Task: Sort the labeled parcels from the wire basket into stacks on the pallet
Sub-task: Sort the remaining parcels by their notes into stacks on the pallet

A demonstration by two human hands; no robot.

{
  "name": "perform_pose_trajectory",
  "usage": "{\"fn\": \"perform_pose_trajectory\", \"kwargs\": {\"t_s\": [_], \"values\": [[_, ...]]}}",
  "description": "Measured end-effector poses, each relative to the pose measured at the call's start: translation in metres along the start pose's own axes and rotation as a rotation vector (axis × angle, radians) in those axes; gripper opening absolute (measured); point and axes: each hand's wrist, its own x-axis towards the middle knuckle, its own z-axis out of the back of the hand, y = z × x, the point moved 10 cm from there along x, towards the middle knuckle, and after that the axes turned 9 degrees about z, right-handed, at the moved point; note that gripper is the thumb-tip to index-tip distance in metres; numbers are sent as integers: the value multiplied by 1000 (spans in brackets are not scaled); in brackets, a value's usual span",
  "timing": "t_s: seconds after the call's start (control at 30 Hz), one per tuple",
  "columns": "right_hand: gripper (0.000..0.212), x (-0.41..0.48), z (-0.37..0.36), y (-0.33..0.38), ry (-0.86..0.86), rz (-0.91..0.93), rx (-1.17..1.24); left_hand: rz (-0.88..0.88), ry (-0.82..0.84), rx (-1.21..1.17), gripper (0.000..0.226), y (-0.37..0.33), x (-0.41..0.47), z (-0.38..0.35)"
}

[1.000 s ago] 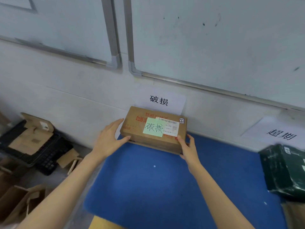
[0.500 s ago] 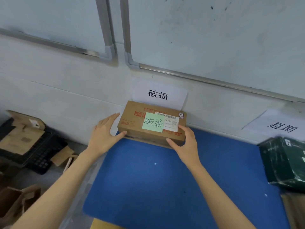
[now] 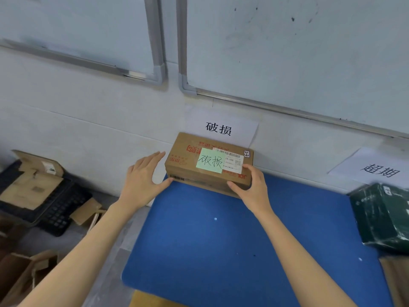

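Two whiteboards hang on the wall, a left whiteboard (image 3: 77,29) and a right whiteboard (image 3: 309,52), with their frames almost meeting.

On the floor at the far left lies one black keyboard (image 3: 59,213). Flattened cardboard scraps (image 3: 28,187) cover much of it, and a brown paper bag (image 3: 22,278) sits nearer.

The left hand (image 3: 141,182) is beside the left end of the cardboard parcel (image 3: 188,165). Its grip is loose: the fingers are stretched out and only the thumb touches the lower corner.

The parcel sits at the back edge of the blue pallet (image 3: 221,251), close to the wall. It hides the bottom edge of the first paper sign (image 3: 221,128). On top is one green note (image 3: 210,160), which overlaps the left part of one white shipping label (image 3: 233,159). A brown edge shows beneath the parcel, and I cannot tell whether that is another box.

The right hand (image 3: 252,187) has a firm grip on the parcel's near right corner and covers it, with the thumb on the front face and the fingers curled over the top.

Further right, a second paper sign (image 3: 380,169) hangs on the wall. Below it, one dark green parcel (image 3: 380,216) lies on the pallet's right side, well apart from the brown one. That makes two parcels in sight.
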Motion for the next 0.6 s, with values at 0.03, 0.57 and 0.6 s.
{"fn": "perform_pose_trajectory", "kwargs": {"t_s": [0.03, 0.57, 0.6], "values": [[69, -1, 0, 0, 13, -8, -9, -11, -5, 19, 86, -2, -1, 2], [68, -18, 97, 46, 81, 36, -519, -293, -80, 122, 73, -117, 1, 26], [67, -21, 111, 47, 68, 36, -546, -316, -78, 136, 73, -131, 1, 24]]}}
